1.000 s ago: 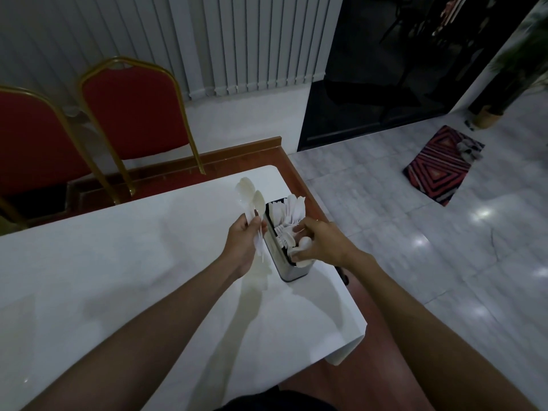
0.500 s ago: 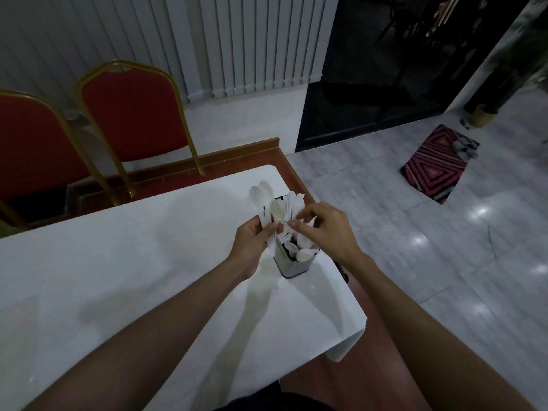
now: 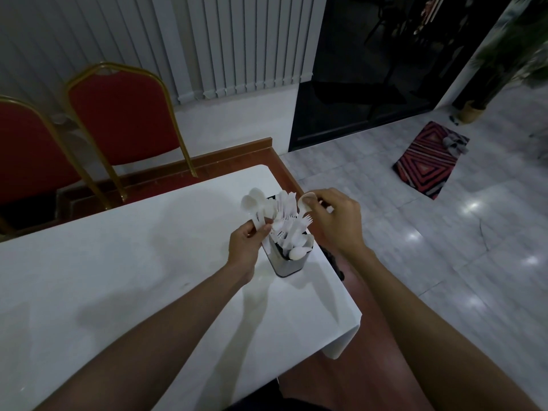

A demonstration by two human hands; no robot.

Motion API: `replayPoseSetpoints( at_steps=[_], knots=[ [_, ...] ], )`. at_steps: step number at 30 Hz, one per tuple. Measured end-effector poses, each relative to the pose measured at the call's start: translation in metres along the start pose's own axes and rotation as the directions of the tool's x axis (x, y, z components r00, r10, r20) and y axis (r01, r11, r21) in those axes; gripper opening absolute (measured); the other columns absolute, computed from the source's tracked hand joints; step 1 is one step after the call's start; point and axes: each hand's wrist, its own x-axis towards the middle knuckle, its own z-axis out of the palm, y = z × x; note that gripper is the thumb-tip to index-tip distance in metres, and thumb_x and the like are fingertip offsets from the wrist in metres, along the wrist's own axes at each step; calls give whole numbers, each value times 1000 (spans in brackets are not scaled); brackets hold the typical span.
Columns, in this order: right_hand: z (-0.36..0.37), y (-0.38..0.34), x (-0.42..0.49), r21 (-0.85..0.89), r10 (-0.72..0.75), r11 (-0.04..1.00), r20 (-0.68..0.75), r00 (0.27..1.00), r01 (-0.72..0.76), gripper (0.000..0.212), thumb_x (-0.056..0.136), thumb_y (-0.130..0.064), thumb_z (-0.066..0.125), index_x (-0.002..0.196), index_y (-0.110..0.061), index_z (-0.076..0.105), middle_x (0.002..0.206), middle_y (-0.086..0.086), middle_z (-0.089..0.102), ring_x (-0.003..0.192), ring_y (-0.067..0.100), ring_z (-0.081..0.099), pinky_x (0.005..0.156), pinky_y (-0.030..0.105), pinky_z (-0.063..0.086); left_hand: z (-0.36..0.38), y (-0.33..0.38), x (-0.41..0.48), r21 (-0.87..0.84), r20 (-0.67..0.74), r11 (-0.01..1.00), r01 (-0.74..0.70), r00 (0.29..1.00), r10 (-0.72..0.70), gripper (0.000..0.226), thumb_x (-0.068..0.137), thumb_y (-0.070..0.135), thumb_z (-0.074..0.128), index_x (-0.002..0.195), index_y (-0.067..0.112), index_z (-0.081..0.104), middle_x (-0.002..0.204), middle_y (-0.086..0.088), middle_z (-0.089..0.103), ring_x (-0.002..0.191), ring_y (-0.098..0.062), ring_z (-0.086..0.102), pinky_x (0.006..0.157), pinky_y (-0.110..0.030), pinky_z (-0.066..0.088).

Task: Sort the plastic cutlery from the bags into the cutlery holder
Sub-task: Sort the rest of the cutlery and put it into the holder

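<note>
Now left fingers [image 3: 263, 231] grip spoons [image 3: 254, 203]; right fingers [image 3: 323, 203] pinch 1 spoon [image 3: 306, 199].

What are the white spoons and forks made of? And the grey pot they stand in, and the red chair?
The white spoons and forks look like thin matt plastic: pale and all one colour. The grey boxy holder seems to be metal, with a dull sheen, though it could be plastic. The red chair looks padded with fabric or vinyl, inside a shiny gold-coloured metal frame.
</note>
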Motion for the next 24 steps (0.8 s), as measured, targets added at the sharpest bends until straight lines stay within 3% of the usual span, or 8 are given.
replayPoseSetpoints(
  at_steps=[3,8,12,15,17,19,21,24],
  knots=[
    [1,3,-4,17,-33,999,-60,998,34,15,92,-25,59,90,-22,74,88,-7,71,75,7,62,67,30,52,3,1,-2,5,2,1000,7,1000,-7,19,89,12,62,107,14,69,92,8,70,84,-6,62,75,-19,48],
    [4,11,-6,-62,-87,995,-117,989,80,16,92,-19,56,90,-17,71,90,-3,69,76,10,62,63,29,52,9,-4,-1,47,51,999,7,999,-9,12,87,10,66,93,17,73,87,-1,70,86,-16,64,85,-26,54],
    [11,20,-15,-178,-147,971,96,984,162,14,90,-21,61,90,-22,75,89,-9,71,80,10,61,61,12,42,13,-11,-1,307,35,948,-81,997,73,6,82,20,72,86,21,75,84,-6,73,81,-18,67,79,-29,52],
    [20,30,-22,-253,-81,955,270,959,152,14,89,-34,64,95,-30,75,94,-12,70,86,12,57,58,21,44,19,-10,-2,450,74,872,-191,981,177,8,81,16,72,82,23,69,88,-7,71,81,-19,64,72,-24,48],
    [22,33,-24,-282,-31,950,336,941,131,24,88,-41,63,109,-33,71,102,-13,66,94,10,53,59,23,42,21,-11,-4,479,96,847,-231,973,211,10,81,14,72,87,20,65,91,-3,69,81,-16,64,71,-18,48],
    [19,31,-25,-254,-32,958,354,935,129,41,82,-43,62,122,-36,62,109,-14,60,100,7,49,59,18,37,20,-16,-3,536,103,800,-268,962,253,18,82,18,72,97,11,66,92,-3,70,82,-15,65,71,-20,50],
    [14,25,-24,-156,-85,978,315,945,139,50,76,-44,59,125,-37,57,108,-14,57,99,7,49,62,19,42,19,-19,-2,553,101,781,-289,954,281,22,82,21,72,100,10,66,91,-3,70,82,-16,66,73,-26,53],
    [11,13,-20,-19,-181,981,274,944,194,45,77,-48,60,121,-36,62,102,-12,60,94,9,52,65,23,47,20,-19,-1,600,128,727,-334,937,325,23,83,25,70,101,14,63,90,3,67,82,-13,65,74,-31,56]
  ],
)
